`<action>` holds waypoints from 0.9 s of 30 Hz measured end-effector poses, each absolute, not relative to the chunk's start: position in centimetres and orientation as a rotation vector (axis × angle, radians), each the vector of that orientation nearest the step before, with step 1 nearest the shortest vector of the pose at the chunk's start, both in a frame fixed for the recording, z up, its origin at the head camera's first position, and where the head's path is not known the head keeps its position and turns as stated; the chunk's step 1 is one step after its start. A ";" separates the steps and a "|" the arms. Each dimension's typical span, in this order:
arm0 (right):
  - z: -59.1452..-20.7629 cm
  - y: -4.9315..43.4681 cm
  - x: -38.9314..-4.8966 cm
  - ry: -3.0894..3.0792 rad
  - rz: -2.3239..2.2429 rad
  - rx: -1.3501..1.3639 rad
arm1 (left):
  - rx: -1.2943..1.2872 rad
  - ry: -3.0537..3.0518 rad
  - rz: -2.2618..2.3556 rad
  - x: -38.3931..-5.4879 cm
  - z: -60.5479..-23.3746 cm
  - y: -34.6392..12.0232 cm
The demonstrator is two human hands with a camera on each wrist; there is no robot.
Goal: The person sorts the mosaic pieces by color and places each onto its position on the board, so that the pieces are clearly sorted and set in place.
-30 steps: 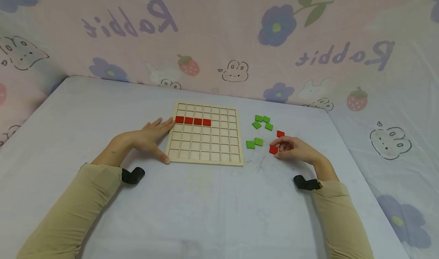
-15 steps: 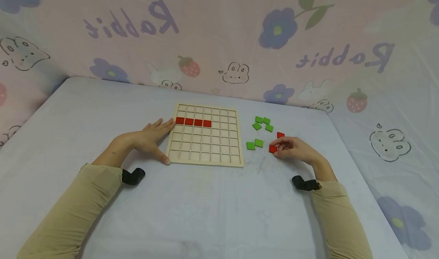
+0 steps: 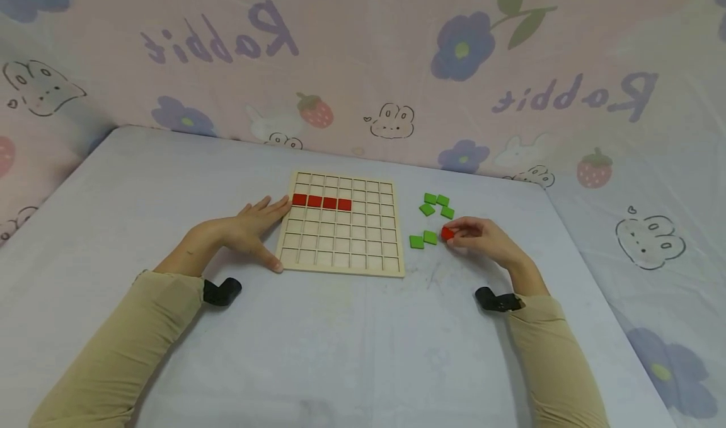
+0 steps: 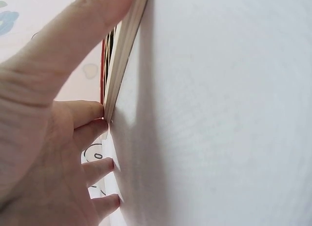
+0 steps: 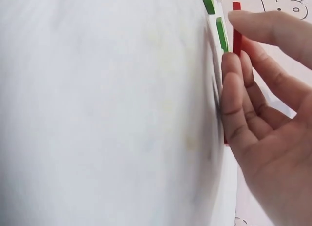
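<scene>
A wooden grid board (image 3: 343,272) lies flat on the white table, with several red square tiles (image 3: 314,202) side by side in its third row from the top, starting at the left edge. My left hand (image 3: 245,231) is spread out, its fingertips and thumb touching the board's left side. To the right of the board, my right hand (image 3: 486,242) pinches a red tile (image 3: 447,233) between thumb and fingers. In the right wrist view that tile (image 5: 237,33) is seen edge-on, raised off the table. Another red tile (image 5: 225,139) is mostly hidden behind the curled fingers.
Several loose green tiles (image 3: 427,209) lie between the board and my right hand, two of them (image 3: 423,240) close to the pinched tile. A patterned cloth (image 3: 351,69) hangs behind the table's far edge. The table (image 3: 340,340) stretches toward me in front of the board.
My right hand has lifted the red tile off the table and shifted slightly left and away from me. The other red tile is now hidden in the head view. My left hand stays put.
</scene>
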State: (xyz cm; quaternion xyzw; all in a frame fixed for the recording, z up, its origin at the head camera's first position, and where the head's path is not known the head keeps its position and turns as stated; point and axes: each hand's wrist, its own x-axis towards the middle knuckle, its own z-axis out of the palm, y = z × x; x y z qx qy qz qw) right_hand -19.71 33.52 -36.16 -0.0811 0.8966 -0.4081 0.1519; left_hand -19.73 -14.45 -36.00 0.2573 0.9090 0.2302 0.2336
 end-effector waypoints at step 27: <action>-36.2 29.3 -21.6 2.554 -1.347 -0.278 | 0.710 2.503 0.632 -19.6 -35.8 -14.3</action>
